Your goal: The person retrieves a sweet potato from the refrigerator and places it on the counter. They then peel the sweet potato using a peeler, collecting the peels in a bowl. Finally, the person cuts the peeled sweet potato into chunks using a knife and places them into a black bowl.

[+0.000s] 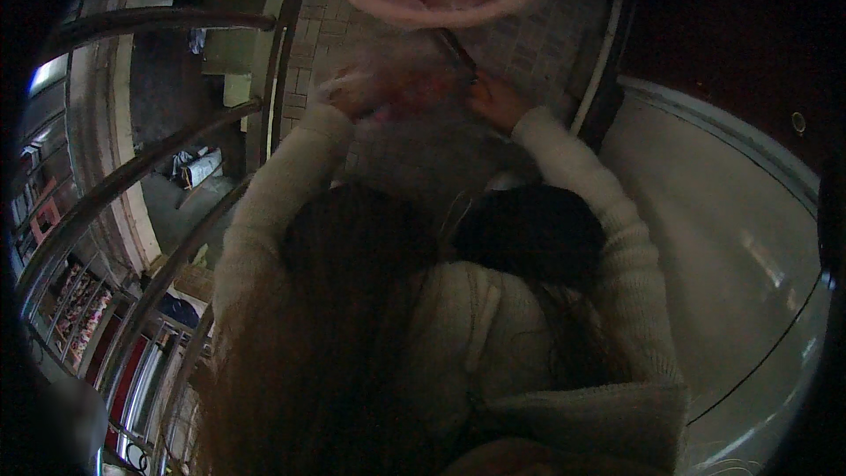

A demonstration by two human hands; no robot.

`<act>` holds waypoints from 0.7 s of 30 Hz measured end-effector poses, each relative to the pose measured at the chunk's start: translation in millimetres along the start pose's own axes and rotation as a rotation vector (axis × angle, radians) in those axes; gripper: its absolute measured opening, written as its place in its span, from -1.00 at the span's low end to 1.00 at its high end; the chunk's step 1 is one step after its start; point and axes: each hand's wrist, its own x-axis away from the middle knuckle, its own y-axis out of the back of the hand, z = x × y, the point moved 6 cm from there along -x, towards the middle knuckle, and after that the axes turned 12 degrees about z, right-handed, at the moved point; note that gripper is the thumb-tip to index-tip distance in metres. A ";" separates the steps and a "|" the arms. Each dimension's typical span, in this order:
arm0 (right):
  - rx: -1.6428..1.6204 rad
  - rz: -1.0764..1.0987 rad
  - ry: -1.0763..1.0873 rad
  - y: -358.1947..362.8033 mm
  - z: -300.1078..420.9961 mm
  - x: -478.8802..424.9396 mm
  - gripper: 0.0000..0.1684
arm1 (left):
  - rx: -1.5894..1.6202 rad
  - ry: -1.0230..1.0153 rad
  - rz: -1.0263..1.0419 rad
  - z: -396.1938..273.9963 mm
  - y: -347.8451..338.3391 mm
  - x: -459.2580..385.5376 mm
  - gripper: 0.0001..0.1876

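Note:
My right hand (496, 100) is closed around the handle of a dark, slim tool (455, 49), which reaches up toward the near rim of a pink basin (433, 16). The tool's kind is too dark to tell. At the left, my left hand (350, 96) is at the edge of a blurred, see-through plastic bag (410, 89) with reddish contents; its fingers are partly hidden. Pale, reddish things lie in the basin, which seems lined with clear plastic. Both hands are in front of my knees, below the basin.
Brick paving (307, 59) lies under the hands and basin. Curved metal rails (142, 168) run along the left side, with a folded paper or cloth bundle (201, 168) beyond them. A pale, glossy panel (700, 211) stands close at the right.

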 end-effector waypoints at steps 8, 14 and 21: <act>0.685 -0.355 0.416 11.1 82.5 30.8 -0.38 | 0.438 -0.063 -0.144 -18.7 -9.2 -5.2 -0.62; 0.285 0.159 0.141 3.7 67.9 29.4 -0.44 | -0.176 -0.364 -0.519 -22.2 11.2 35.8 -0.69; 0.548 -0.247 0.500 64.7 188.8 104.7 -0.63 | 0.252 -0.492 -0.047 -77.9 10.2 45.9 -0.63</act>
